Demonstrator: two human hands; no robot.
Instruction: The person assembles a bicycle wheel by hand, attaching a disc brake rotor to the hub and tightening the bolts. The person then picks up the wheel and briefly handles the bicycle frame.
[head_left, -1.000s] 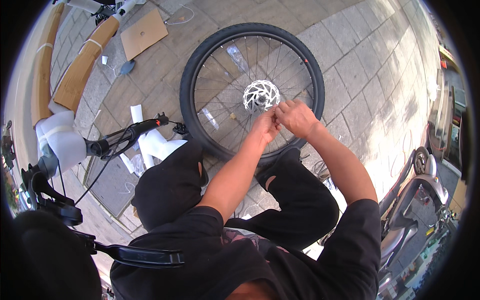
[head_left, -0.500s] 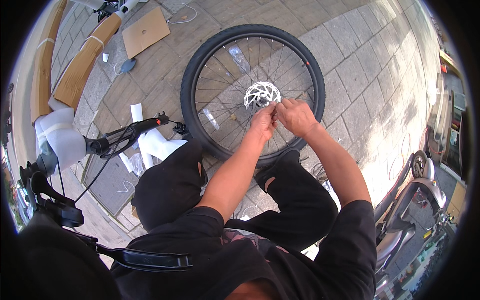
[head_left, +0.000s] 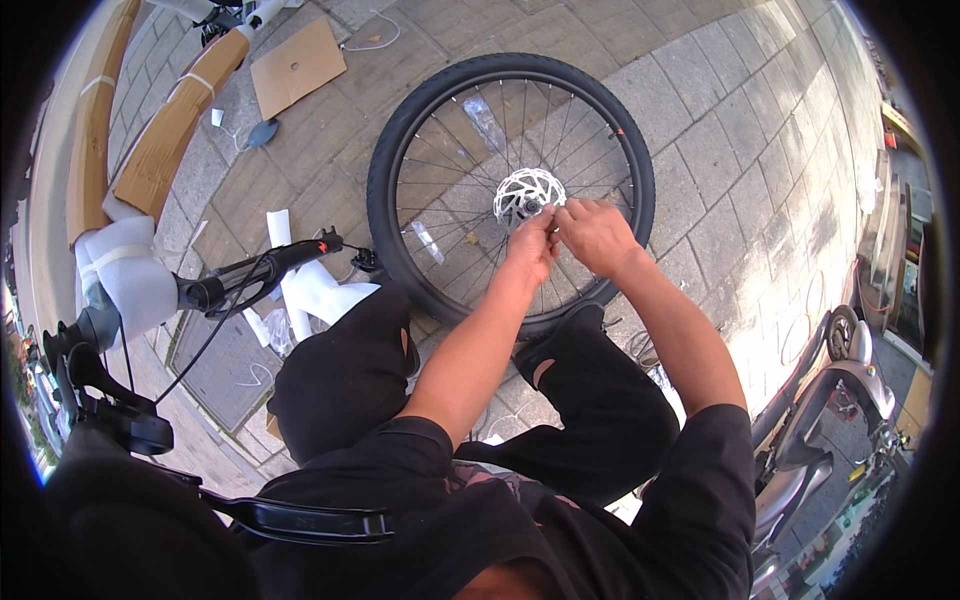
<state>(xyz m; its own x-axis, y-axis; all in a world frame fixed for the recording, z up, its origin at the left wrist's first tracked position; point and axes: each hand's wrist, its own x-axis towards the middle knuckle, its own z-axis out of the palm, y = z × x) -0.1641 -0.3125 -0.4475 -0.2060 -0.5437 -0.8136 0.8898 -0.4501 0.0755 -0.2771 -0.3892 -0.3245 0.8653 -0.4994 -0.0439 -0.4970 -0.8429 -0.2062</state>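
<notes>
A bicycle wheel with a black tyre (head_left: 383, 180) lies flat on the paving in front of my knees. At its hub sits a silver brake disc (head_left: 515, 183), side facing up. Over the disc's near right edge, my left hand (head_left: 533, 250) is closed, thumb and fingers pinched together. Right beside it, my right hand (head_left: 600, 240) is closed too, its fingertips meeting those of the left. Whatever lies between the fingertips is too small and covered to make out.
On the left stands a bike frame wrapped in cardboard (head_left: 160, 150) and white foam (head_left: 128, 270), with a black bar (head_left: 240, 275). White packing foam (head_left: 318, 293) and a flat cardboard piece (head_left: 297, 68) lie on the ground. A two-wheeled vehicle (head_left: 862, 385) stands at the right.
The whole view has shifted slightly, so things appear a little farther right. Both hands keep their pinch at the disc's edge, with barely any movement against the wheel.
</notes>
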